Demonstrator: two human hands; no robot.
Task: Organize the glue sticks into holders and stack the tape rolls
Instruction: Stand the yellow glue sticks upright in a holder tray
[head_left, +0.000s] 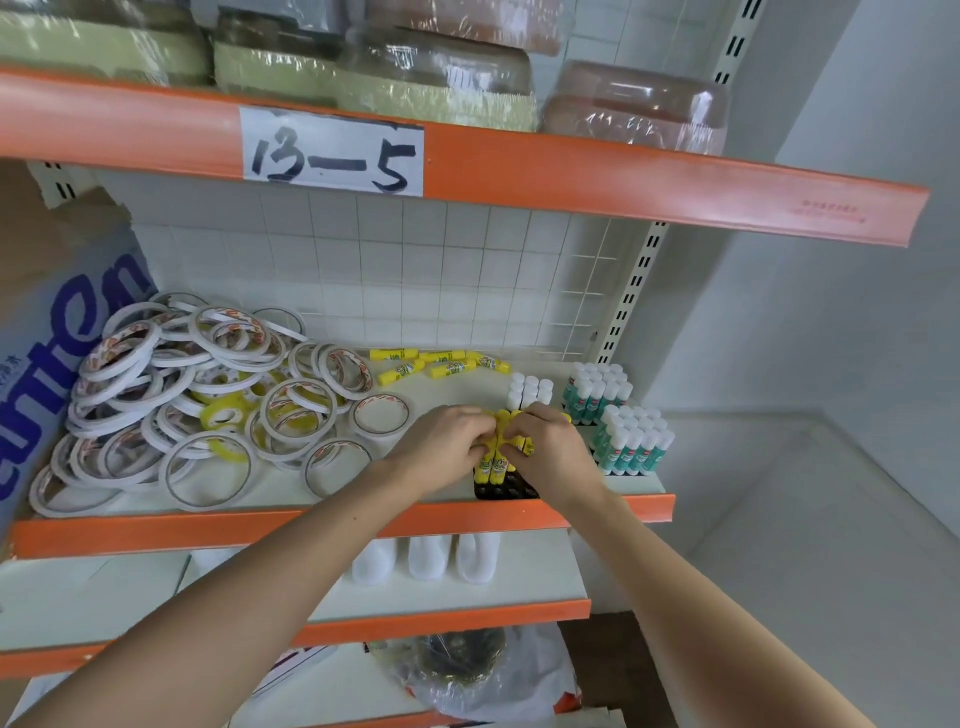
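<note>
Shelf mid-task. Both hands meet over a black holder at the shelf's front edge, right of centre. The left hand and right hand each pinch the yellow sticks standing in the holder, fingers curled around the caps; how many each hand grips cannot be told, since the fingers cover the tops. Empty sockets show along the holder's near edge, so filling appears partial.

Done, as judged from the layout: two blocks of green sticks stand upright in rows at the right end, and a small group of white-capped sticks stands just behind the hands. Left to do: five loose sticks lie flat near the back grid, well apart from the holder. The tape rolls lie in a loose overlapping heap across the left half, none stacked; that part seems not yet begun.

Pose: both forearms reach forward and converge, wrists slightly bent down, palms facing each other above the holder.
</note>
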